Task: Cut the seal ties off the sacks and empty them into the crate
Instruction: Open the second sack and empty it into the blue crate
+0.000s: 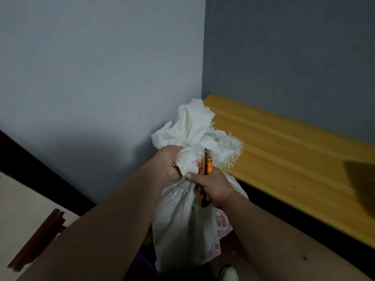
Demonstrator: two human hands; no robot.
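A white woven sack (178,224) with red print stands upright in front of me, its neck bunched and its frayed top (194,122) flopping open above. My left hand (166,165) grips the gathered neck from the left. My right hand (211,185) holds an orange utility knife (207,165), blade out and pointing up, right against the neck. A red seal tie (197,162) shows at the neck between my hands. No crate is in view.
A yellow wooden bench or shelf top (284,155) runs along the grey wall to the right. A dark wooden piece (40,240) lies on the pale floor at lower left. A shoe (228,273) shows below the sack.
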